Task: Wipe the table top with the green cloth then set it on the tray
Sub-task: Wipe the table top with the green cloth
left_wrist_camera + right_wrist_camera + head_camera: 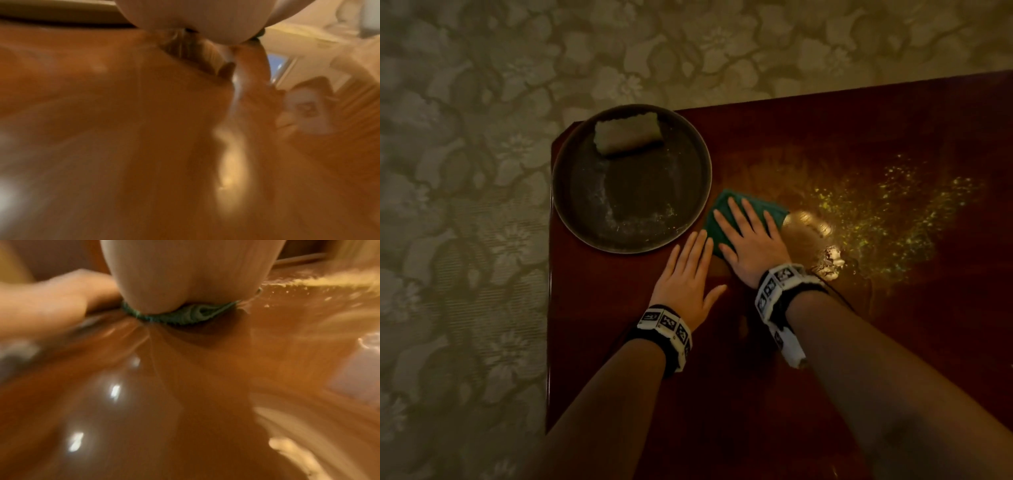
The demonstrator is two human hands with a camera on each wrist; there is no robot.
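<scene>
A folded green cloth lies on the dark wooden table top, just right of the round dark tray. My right hand presses flat on the cloth with straight, spread fingers. In the right wrist view the cloth shows as a green edge squeezed under the palm. My left hand rests flat on the table beside it, below the tray, holding nothing. Yellow-green crumbs and a wet smear spread over the table to the right of the cloth.
A pale sponge-like block sits at the far side of the tray. The table's left edge and far edge drop to a patterned floral floor. A shiny wet patch lies beside my right wrist.
</scene>
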